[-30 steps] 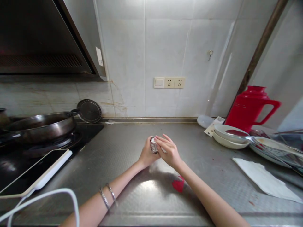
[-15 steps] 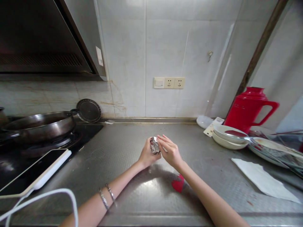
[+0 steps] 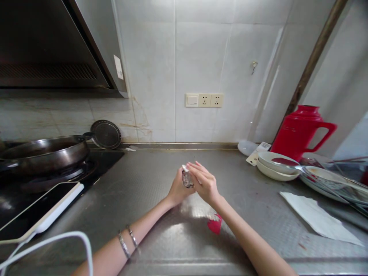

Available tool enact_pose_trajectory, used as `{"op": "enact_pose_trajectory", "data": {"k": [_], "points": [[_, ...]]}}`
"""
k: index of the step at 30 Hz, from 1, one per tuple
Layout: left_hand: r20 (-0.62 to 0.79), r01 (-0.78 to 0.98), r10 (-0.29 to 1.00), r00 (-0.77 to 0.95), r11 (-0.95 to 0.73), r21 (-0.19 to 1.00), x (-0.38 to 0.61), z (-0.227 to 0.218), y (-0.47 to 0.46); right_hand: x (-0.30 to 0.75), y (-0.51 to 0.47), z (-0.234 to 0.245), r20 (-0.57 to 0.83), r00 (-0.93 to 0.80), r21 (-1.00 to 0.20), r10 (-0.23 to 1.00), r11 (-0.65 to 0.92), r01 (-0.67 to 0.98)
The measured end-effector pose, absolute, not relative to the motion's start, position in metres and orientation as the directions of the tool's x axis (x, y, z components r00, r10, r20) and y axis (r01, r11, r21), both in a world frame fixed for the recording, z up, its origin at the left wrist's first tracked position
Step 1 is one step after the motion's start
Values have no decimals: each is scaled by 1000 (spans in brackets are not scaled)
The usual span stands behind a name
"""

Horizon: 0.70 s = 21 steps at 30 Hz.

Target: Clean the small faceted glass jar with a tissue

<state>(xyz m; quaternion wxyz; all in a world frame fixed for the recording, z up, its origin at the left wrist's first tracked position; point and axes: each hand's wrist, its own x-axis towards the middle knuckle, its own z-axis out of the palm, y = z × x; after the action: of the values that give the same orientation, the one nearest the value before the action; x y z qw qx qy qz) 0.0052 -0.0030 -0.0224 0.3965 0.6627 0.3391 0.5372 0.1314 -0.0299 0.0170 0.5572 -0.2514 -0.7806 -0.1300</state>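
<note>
Foil [image 3: 186,180] sits in the left hand [image 3: 176,188], which is curled round it; it lies just left of the right hand [image 3: 206,183], whose nearly straight fingers touch it from above and cover its right side. I cannot tell whether they pinch it. Its visible part is taller than wide, leaning slightly. Beyond these 2 hands, a red scrap [image 3: 215,225] lies on the counter [image 3: 152,168] beside the right forearm, the phone [image 3: 37,210] well left, the tissue [image 3: 319,218] right.

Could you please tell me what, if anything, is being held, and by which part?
The left hand grips a small silvery, foil-like thing around its sides; the right hand has its fingers at the exposed end.
</note>
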Motion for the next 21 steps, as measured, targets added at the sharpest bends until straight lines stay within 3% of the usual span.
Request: {"op": "enact_pose_trajectory", "data": {"k": [3, 7, 16, 21], "points": [[462, 123, 859, 221, -494, 860, 4, -19, -8, 143, -22, 18, 927, -84, -252, 366, 773, 582], [482, 108, 835, 265, -523, 845, 4, -18, -11, 144, -17, 14, 866, -127, -355, 484, 773, 526], [432, -51, 866, 253, -434, 900, 6, -21, -5, 132, -22, 9, 899, -243, -219, 365, 854, 472], [331, -27, 910, 250, -335, 942, 7, -20, -5, 132, -26, 13, 858, -357, -193, 370, 875, 444]]}}
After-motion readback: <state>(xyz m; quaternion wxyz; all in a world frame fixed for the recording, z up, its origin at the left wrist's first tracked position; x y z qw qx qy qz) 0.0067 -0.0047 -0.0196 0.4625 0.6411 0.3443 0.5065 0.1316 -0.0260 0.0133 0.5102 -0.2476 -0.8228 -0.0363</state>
